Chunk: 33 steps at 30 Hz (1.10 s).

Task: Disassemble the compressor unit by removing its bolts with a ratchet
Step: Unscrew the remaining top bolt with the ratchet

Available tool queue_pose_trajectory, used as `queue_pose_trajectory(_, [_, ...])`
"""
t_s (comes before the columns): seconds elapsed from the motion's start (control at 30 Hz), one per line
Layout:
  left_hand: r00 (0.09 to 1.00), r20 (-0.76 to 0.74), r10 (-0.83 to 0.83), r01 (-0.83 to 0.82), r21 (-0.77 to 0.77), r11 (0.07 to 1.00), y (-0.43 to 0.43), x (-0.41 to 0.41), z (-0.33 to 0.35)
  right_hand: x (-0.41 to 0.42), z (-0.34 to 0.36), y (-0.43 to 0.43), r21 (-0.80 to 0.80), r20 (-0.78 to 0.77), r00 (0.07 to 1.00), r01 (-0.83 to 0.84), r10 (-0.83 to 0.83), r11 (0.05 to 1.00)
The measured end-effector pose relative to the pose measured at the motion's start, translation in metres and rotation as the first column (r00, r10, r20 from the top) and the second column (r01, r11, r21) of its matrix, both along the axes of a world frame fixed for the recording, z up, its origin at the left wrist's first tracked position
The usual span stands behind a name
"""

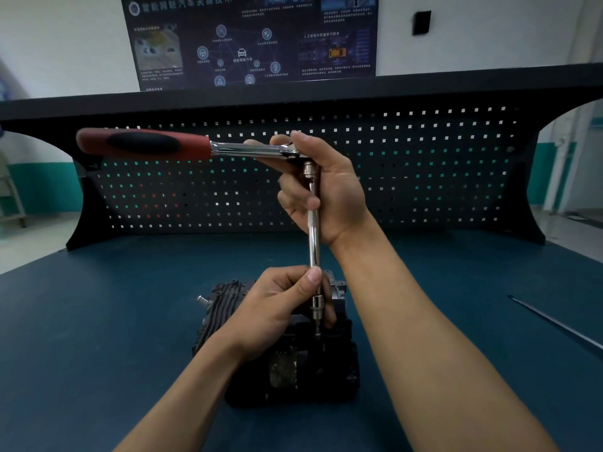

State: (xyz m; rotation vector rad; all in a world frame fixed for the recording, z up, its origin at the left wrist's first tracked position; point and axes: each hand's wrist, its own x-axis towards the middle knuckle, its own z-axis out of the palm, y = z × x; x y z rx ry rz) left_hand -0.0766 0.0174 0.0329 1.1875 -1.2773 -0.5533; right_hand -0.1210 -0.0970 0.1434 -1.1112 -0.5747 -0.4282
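Both hands grip chrome ratchet above finned compressor

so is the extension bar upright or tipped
Upright: the extension bar runs near vertically from the ratchet down to the compressor.

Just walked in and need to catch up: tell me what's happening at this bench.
A person is working on the compressor unit on the blue bench. The right hand grips the ratchet at its head; the left hand pinches the extension bar just above the socket, which points down at the unit's top.
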Motion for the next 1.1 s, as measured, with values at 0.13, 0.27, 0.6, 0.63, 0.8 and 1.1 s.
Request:
queue_pose_trajectory(0.13, [0.999, 0.018, 0.037, -0.037, -0.012, 0.999, -0.001, 0.0, -0.001, 0.0, 0.001, -0.004, -0.107, -0.045, 0.964, 0.255, -0.261, 0.961])
queue_pose_trajectory(0.27, [0.998, 0.009, 0.065, -0.065, -0.029, 0.997, -0.001, 0.0, 0.0, 0.002, 0.002, 0.0, -0.209, -0.038, 0.787, 0.596, -0.615, 0.775])
queue_pose_trajectory(0.6, [0.992, 0.01, 0.126, -0.126, -0.052, 0.991, -0.003, 0.001, -0.002, 0.001, 0.004, 0.014, -0.444, 0.289, -0.014, 0.884, -0.957, -0.147])
queue_pose_trajectory(0.63, [0.992, -0.003, 0.128, -0.128, -0.047, 0.991, -0.003, 0.001, -0.002, 0.0, 0.004, 0.013, -0.447, 0.285, -0.043, 0.878, -0.958, -0.173])
queue_pose_trajectory(0.8, [0.989, -0.019, 0.149, -0.15, -0.036, 0.988, -0.005, -0.003, -0.002, -0.005, 0.006, 0.008, -0.455, 0.233, -0.008, 0.883, -0.972, -0.117])
queue_pose_trajectory(1.1, [0.994, 0.035, 0.101, -0.101, -0.02, 0.995, -0.001, -0.003, -0.001, -0.009, 0.006, 0.004, -0.355, 0.123, 0.45, 0.852, -0.884, 0.384])
